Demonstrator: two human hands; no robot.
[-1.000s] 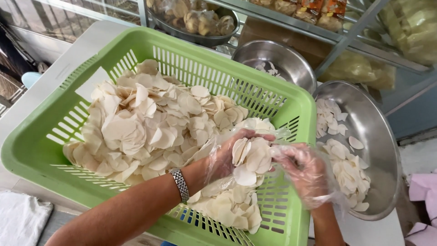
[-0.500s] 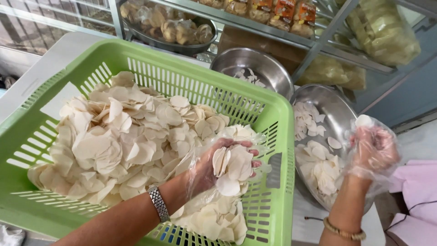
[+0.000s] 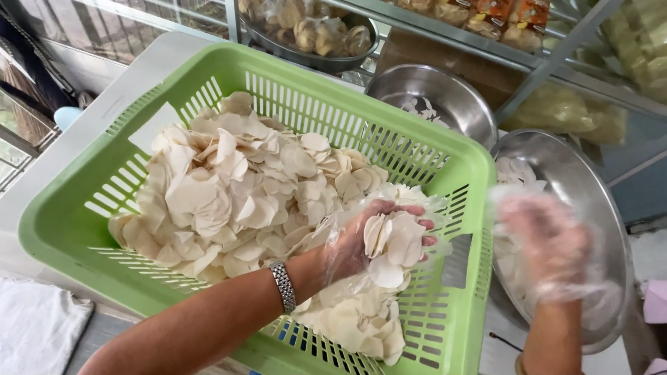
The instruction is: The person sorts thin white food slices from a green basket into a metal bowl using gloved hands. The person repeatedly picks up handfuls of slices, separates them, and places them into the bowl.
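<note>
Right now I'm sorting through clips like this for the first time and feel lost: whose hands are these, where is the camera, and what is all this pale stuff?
The picture comes from a camera worn on a person's head, looking down at their own two hands. Both hands wear thin clear plastic gloves. The left hand, with a metal wristwatch on its arm, holds a small stack of thin, pale round chips over a green plastic basket. The basket is heaped with more of the same pale chips. The right hand is blurred and hovers over a steel bowl that also holds some chips; whether it holds anything I cannot tell. A second steel bowl sits behind, beside a metal rack with bagged goods. A white cloth lies at the lower left.
</note>
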